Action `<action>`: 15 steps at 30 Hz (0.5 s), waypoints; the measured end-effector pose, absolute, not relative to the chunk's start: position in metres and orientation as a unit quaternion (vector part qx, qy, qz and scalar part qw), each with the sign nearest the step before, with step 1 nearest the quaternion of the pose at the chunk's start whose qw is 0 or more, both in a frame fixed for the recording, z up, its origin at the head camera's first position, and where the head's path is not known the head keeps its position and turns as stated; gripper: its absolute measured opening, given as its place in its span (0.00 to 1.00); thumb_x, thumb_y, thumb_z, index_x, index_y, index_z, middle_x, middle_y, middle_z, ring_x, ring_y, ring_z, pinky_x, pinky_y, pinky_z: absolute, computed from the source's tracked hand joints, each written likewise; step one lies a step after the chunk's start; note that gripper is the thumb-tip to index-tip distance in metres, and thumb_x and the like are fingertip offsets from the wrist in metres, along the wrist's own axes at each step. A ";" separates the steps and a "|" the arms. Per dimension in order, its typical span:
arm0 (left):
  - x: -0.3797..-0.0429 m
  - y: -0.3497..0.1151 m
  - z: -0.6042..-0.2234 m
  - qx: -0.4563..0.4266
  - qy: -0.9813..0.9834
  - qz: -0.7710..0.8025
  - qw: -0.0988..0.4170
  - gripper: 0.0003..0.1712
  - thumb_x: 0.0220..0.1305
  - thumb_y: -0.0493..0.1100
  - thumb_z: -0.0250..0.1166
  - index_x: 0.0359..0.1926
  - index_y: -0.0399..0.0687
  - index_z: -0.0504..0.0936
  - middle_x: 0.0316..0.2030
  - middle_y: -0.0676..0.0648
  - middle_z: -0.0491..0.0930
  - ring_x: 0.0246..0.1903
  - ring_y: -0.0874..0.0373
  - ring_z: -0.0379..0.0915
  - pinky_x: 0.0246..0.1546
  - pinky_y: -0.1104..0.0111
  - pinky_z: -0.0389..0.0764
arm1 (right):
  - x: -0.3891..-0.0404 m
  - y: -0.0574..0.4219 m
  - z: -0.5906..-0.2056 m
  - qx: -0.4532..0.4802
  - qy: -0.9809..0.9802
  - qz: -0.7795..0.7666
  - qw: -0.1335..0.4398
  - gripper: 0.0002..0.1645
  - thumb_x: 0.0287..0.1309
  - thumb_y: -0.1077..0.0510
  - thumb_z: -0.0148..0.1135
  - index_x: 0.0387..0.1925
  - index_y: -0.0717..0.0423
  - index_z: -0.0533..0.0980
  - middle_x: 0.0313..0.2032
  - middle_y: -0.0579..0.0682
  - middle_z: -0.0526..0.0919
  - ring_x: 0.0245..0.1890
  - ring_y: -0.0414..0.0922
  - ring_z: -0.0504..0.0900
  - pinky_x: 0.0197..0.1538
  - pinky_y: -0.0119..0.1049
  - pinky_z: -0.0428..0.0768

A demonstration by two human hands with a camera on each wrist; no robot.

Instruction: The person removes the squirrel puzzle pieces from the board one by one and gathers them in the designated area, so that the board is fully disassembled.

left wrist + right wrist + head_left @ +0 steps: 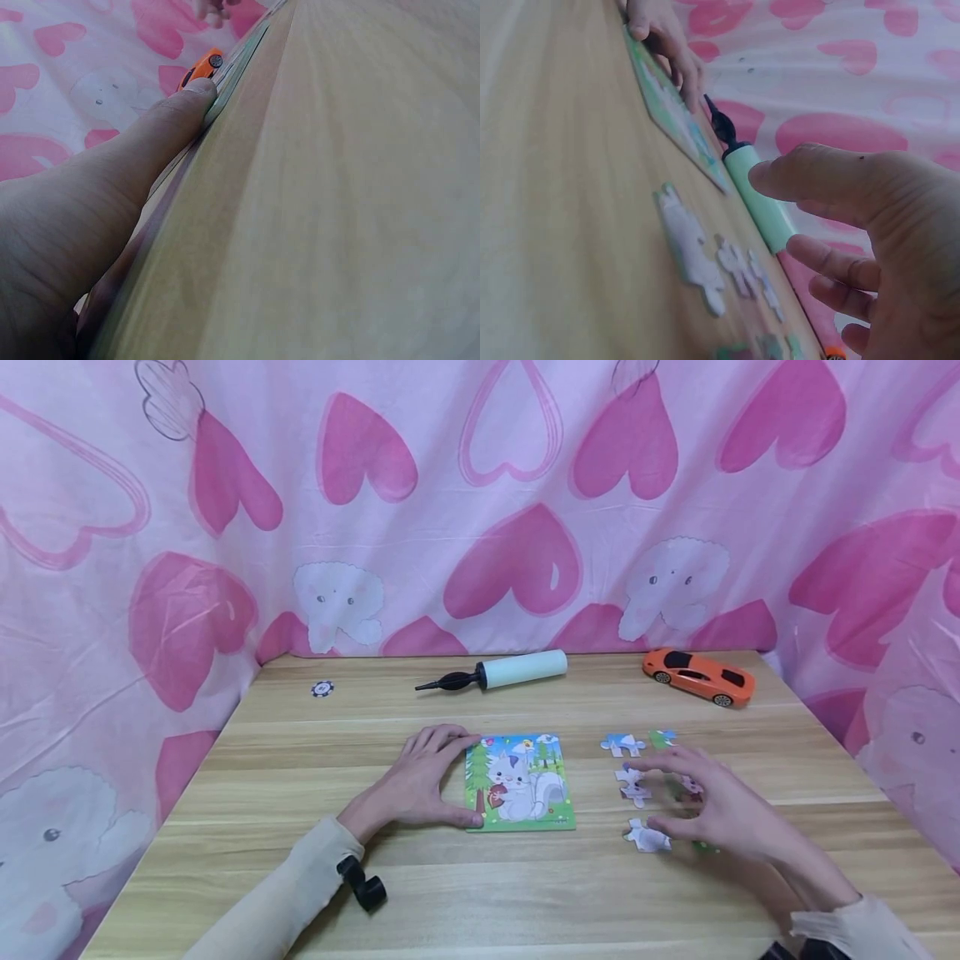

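A squirrel picture puzzle [521,785] lies flat on the table in the head view. My left hand [423,777] rests at its left side, thumb on the near corner and index finger at the far corner. Right of it are loose jigsaw pieces in two columns, among them a white-grey piece [647,836] nearest me and a blue-topped piece [622,744] farthest away. My right hand [720,802] hovers over these pieces with thumb and fingers apart, holding nothing, and partly hides the right column. The right wrist view shows a piece [690,247] below that hand.
A balloon pump [525,669] with a black nozzle lies at the back of the wooden table [480,902]. An orange toy car [699,677] stands at the back right, a poker chip [322,689] at the back left. A pink heart-patterned curtain [420,535] hangs behind.
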State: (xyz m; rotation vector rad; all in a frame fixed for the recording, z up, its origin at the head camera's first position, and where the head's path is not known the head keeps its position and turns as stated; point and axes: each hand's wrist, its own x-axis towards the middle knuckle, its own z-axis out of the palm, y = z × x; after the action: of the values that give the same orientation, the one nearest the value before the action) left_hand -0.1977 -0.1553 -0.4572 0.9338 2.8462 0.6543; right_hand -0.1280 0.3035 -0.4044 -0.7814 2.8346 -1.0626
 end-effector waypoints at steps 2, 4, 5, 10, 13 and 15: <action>-0.198 -0.155 -0.457 0.305 0.927 0.214 0.037 0.72 0.48 0.91 0.70 0.88 0.66 0.62 0.82 0.53 0.60 0.81 0.48 0.51 0.83 0.39 0.54 | -0.131 0.301 -0.401 -0.244 0.909 -0.339 0.005 0.46 0.54 0.51 0.90 0.74 0.37 0.80 0.71 0.51 0.80 0.74 0.65 0.68 0.63 0.69 0.83; -0.198 -0.155 -0.458 0.306 0.927 0.215 0.036 0.72 0.48 0.91 0.70 0.88 0.66 0.62 0.82 0.52 0.60 0.81 0.48 0.51 0.83 0.39 0.54 | -0.135 0.298 -0.398 -0.236 0.910 -0.340 0.005 0.46 0.55 0.50 0.90 0.74 0.35 0.79 0.73 0.51 0.80 0.77 0.69 0.64 0.64 0.79 0.75; -0.198 -0.155 -0.457 0.306 0.927 0.215 0.035 0.72 0.48 0.91 0.70 0.88 0.66 0.62 0.82 0.52 0.60 0.81 0.48 0.51 0.83 0.39 0.54 | -0.137 0.296 -0.396 -0.232 0.910 -0.343 0.005 0.46 0.56 0.49 0.90 0.75 0.34 0.79 0.73 0.51 0.80 0.78 0.68 0.64 0.65 0.82 0.72; -0.197 -0.155 -0.456 0.305 0.927 0.213 0.037 0.72 0.49 0.91 0.70 0.88 0.66 0.62 0.82 0.52 0.60 0.81 0.48 0.51 0.83 0.39 0.53 | -0.146 0.284 -0.387 -0.210 0.919 -0.334 -0.001 0.49 0.56 0.44 0.89 0.77 0.33 0.77 0.73 0.46 0.80 0.70 0.55 0.69 0.63 0.75 0.74; -0.197 -0.155 -0.455 0.305 0.927 0.214 0.038 0.72 0.49 0.91 0.71 0.88 0.65 0.62 0.82 0.52 0.60 0.81 0.48 0.51 0.83 0.39 0.53 | -0.153 0.274 -0.385 -0.210 0.917 -0.339 -0.015 0.49 0.57 0.42 0.88 0.78 0.34 0.76 0.73 0.45 0.80 0.70 0.53 0.70 0.65 0.74 0.74; -0.197 -0.154 -0.456 0.306 0.927 0.213 0.038 0.72 0.49 0.91 0.71 0.88 0.65 0.62 0.82 0.52 0.60 0.81 0.47 0.51 0.83 0.39 0.53 | -0.158 0.268 -0.385 -0.213 0.913 -0.347 -0.026 0.49 0.58 0.42 0.88 0.78 0.35 0.76 0.73 0.44 0.81 0.70 0.53 0.71 0.66 0.72 0.73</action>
State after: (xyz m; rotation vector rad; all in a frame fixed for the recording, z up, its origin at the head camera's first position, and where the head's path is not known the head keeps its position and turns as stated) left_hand -0.1970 -0.1545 -0.4555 0.9405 2.8444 0.6547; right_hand -0.1579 0.2680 -0.3853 -0.6796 2.9167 -1.1079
